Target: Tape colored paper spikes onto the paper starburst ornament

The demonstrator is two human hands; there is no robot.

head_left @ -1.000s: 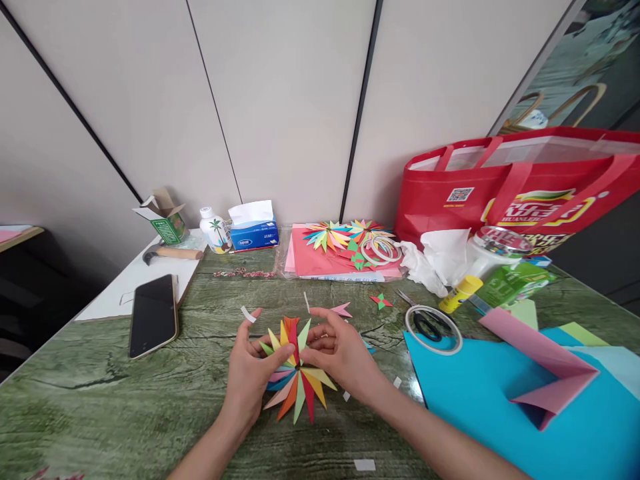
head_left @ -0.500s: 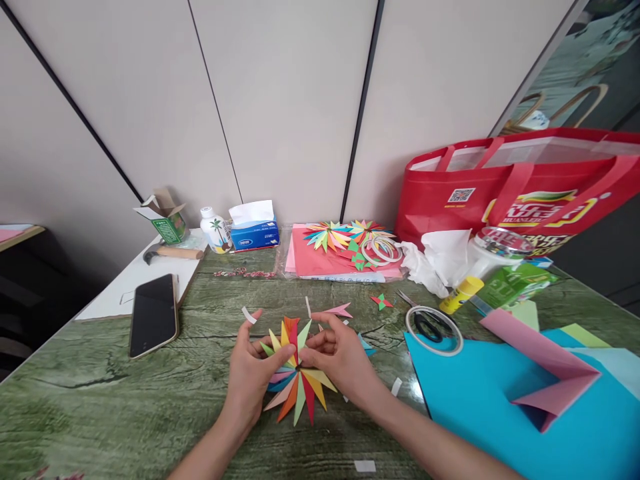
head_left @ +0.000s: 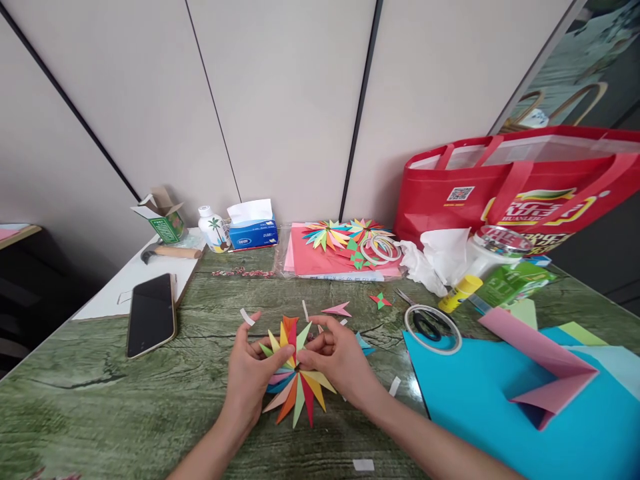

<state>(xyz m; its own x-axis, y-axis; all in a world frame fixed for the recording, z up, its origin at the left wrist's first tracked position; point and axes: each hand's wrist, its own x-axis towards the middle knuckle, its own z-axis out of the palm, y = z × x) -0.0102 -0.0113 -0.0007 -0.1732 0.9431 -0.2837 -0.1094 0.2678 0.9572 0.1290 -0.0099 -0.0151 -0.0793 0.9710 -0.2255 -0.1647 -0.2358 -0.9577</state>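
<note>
Between my hands is a many-pointed paper star made of folded pieces in red, orange, yellow, green, blue and pink. My left hand pinches its upper left points, thumb on top. From the right, my right hand grips a pale green point near the star's centre with thumb and fingers. A white strip clings to a left fingertip. Another narrow white strip shows by my right index finger. A pink folded piece and a blue folded piece lie just beyond my right hand.
Scissors lie under a tape roll at right, near a glue stick and blue paper. A phone and hammer are left. Finished stars, a tissue box and a red bag stand behind.
The right index finger has curled slightly down, away from the narrow white strip. Both hands keep hold of the star, which stays almost where it was.
</note>
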